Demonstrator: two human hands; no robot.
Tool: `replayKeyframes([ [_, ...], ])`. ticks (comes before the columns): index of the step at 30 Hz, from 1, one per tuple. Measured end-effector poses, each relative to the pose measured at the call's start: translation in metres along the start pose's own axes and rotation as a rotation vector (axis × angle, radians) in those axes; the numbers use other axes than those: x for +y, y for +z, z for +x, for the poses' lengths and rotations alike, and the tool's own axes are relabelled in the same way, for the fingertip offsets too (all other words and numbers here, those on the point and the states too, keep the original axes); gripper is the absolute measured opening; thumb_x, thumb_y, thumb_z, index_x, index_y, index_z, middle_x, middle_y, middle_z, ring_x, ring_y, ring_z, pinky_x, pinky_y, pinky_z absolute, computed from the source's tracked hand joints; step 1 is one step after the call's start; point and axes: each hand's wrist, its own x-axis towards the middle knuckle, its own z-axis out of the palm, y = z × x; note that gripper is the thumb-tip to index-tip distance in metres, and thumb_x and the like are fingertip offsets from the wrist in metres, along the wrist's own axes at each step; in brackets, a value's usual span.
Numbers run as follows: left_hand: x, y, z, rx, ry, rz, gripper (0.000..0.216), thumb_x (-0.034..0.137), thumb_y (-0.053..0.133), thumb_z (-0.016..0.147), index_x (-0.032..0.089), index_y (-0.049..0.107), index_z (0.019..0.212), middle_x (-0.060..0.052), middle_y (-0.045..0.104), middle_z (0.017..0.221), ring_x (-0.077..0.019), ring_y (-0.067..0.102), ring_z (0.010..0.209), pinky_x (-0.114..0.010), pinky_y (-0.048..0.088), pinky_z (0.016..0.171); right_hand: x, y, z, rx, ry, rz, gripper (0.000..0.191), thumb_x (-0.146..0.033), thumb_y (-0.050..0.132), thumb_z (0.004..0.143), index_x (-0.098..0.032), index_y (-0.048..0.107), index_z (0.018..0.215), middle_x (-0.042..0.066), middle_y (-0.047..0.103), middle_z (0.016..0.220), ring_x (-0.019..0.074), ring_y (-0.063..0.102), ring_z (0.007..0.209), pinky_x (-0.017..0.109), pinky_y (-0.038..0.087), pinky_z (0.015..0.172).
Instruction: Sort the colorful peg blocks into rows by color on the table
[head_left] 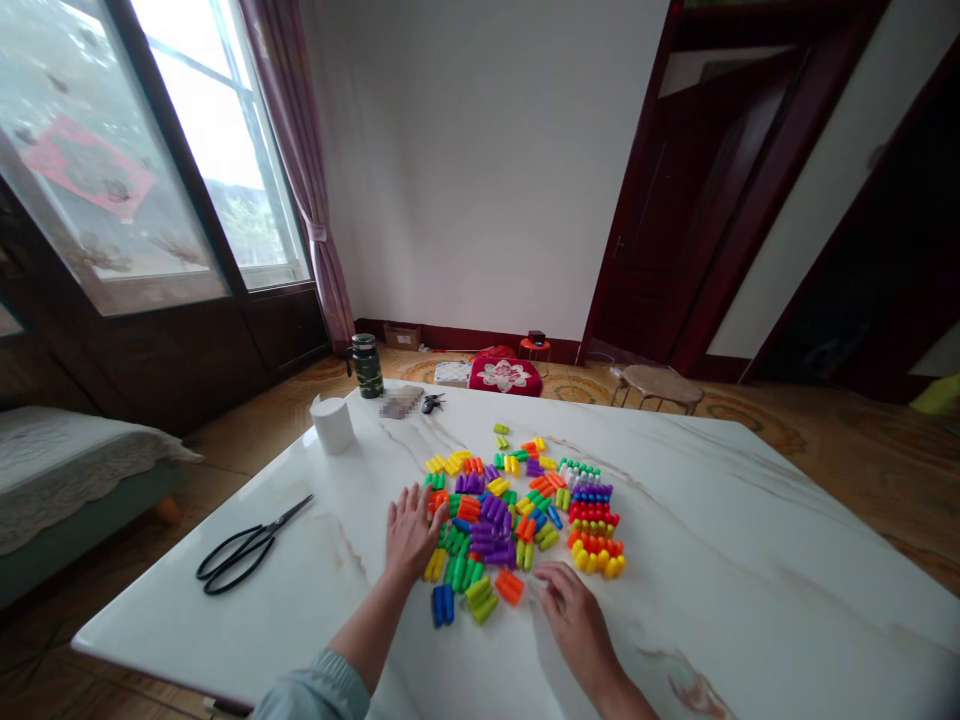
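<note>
My left hand [412, 530] rests with its fingers spread at the left edge of a pile of small coloured plastic tubes, touching orange ones [438, 500]. Purple tubes [493, 532] fill the middle of the pile, with green tubes [463, 573] in front. My right hand [570, 605] is just right of a loose orange group [509, 587], fingers curled and thumb close to them; whatever is at the fingertips is too small to make out. Beyond it, round-ended pieces stand in colour rows, with yellow ones [598, 560] nearest and red ones [592, 514] behind.
The marble-patterned table [750, 560] also bears black-handled scissors [251, 548] at left. A paper roll [332, 425], a dark green flask [367, 366] and keys [432, 403] stand or lie toward the back left. A stool [658, 384] is beyond the table.
</note>
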Motion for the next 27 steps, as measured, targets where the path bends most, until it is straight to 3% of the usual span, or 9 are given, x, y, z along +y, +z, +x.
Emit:
replayKeyframes([
  [4,0.002,0.001,-0.004,-0.012,-0.003,0.046,0.065,0.056,0.034,0.094,0.015,0.045,0.143,-0.014,0.04,0.153,-0.0299,0.028,0.145,-0.05,0.018,0.118,-0.008,0.007,0.034,0.113,0.011,0.006,0.023,-0.02,0.044,0.092,-0.023,0.066,0.097,0.009,0.067,0.104,0.022,0.064,0.1,0.037,0.054,0.089],
  [10,0.001,0.001,-0.002,-0.006,0.006,0.059,0.067,0.059,0.036,0.093,0.016,0.044,0.144,-0.013,0.04,0.153,-0.0301,0.029,0.145,-0.05,0.019,0.118,-0.002,0.035,0.134,0.158,0.071,-0.208,0.025,-0.017,0.055,0.081,-0.017,0.067,0.103,0.014,0.059,0.123,0.0258,0.052,0.118,0.041,0.043,0.104],
  [16,-0.002,0.004,-0.001,-0.008,0.015,0.078,0.07,0.061,0.037,0.091,0.016,0.043,0.145,-0.012,0.039,0.153,-0.0298,0.028,0.145,-0.051,0.018,0.118,0.023,0.054,0.216,-0.024,0.363,-0.436,0.053,-0.047,0.06,0.084,-0.023,0.056,0.131,0.015,0.036,0.151,0.0344,0.031,0.138,0.052,0.036,0.104],
  [19,-0.004,0.006,-0.001,-0.007,0.027,0.093,0.069,0.06,0.038,0.091,0.017,0.045,0.144,-0.012,0.039,0.153,-0.0299,0.027,0.145,-0.052,0.018,0.118,0.03,0.055,0.233,-0.156,0.483,-0.459,0.062,-0.059,0.053,0.086,-0.024,0.05,0.138,0.017,0.029,0.155,0.0374,0.026,0.141,0.056,0.034,0.102],
  [22,-0.004,0.007,0.0,-0.015,0.022,0.105,0.07,0.062,0.039,0.089,0.018,0.045,0.144,-0.012,0.038,0.154,-0.03,0.026,0.146,-0.051,0.018,0.118,0.033,0.057,0.236,-0.223,0.531,-0.47,0.06,-0.062,0.047,0.088,-0.023,0.055,0.133,0.017,0.04,0.146,0.0354,0.038,0.133,0.052,0.035,0.099],
  [27,-0.001,0.005,-0.001,-0.019,0.018,0.127,0.07,0.063,0.039,0.089,0.018,0.046,0.142,-0.012,0.039,0.154,-0.0301,0.026,0.145,-0.051,0.018,0.118,0.031,0.064,0.226,-0.116,0.466,-0.478,0.038,-0.042,0.058,0.085,-0.021,0.063,0.116,0.015,0.054,0.123,0.03,0.051,0.115,0.043,0.039,0.094],
])
